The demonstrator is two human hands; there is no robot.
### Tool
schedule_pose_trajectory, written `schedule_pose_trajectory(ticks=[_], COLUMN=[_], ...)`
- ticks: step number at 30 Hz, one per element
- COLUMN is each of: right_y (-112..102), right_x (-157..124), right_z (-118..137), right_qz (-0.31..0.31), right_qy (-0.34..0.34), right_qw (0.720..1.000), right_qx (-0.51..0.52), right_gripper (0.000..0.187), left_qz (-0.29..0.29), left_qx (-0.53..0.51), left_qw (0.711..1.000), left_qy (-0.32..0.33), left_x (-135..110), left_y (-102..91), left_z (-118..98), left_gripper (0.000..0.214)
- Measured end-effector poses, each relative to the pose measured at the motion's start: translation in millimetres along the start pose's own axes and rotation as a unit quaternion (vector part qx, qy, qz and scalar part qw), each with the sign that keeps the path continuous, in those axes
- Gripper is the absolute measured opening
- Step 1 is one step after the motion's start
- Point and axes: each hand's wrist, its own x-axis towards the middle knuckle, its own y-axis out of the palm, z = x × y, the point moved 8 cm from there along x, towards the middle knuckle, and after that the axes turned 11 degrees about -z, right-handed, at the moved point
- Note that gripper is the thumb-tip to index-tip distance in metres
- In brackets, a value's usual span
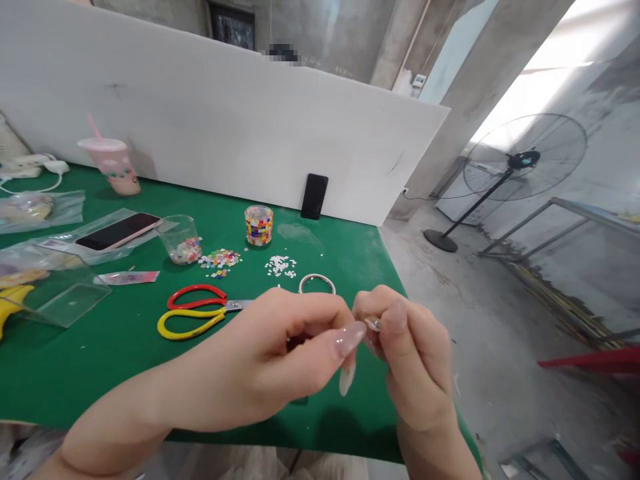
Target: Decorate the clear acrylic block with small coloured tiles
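My left hand [300,353] and my right hand [407,347] meet above the front right of the green table, fingertips nearly touching. Between the thumb and curled fingers of my right hand shows a small shiny silvery-white piece [373,324], too covered to name. My left thumb and forefinger are pinched together beside it; whatever they hold is hidden. Scissors [200,313] with one red and one yellow handle lie behind my left forearm, blades partly covered. Just beyond my hands is a white ring like a tape roll [317,276], its near side hidden.
Loose white chips [281,266] and coloured chips [220,260] lie on the table [350,260]. A mosaic-covered glass [259,227], a clear cup [183,243], phones [315,197], a clear box [70,287] and a pink drink cup [117,167] stand around. A white board [225,120] closes off the back.
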Motion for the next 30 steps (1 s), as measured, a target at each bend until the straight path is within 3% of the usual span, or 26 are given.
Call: schedule_pose_trajectory(ticks=[5,11,16,25,28,30], right_y=[7,7,5,7,9,11], right_x=[0,3,2,0,-1,-1], right_z=[8,13,11,6,6,7], right_qz=[0.040,0.023,-0.001,0.004,0.011,0.013], right_qy=[-0.039,-0.061,-0.052,-0.003,-0.009,-0.014], right_qw=[0.998,0.998,0.999,1.000,1.000,1.000], right_qx=[0.026,0.015,0.015,0.002,0.006,0.010], right_gripper=[0.030,0.033,0.027,0.042,0.046,0.046], left_qz=[0.077,0.083,0.099,0.087,0.052,0.064], left_qx=[-0.136,-0.207,-0.201,-0.157,-0.143,-0.123], left_qw=[0.986,0.971,0.971,0.983,0.988,0.990], left_qy=[-0.065,-0.091,-0.078,-0.037,-0.019,-0.021], left_x=[-1,-1,-1,-4,-2,-2], left_y=[12.1,14.9,15.9,16.4,12.2,13.3], left_z=[7,15,12,9,6,5], left_gripper=[0.033,0.032,0.033,0.029,0.029,0.028])
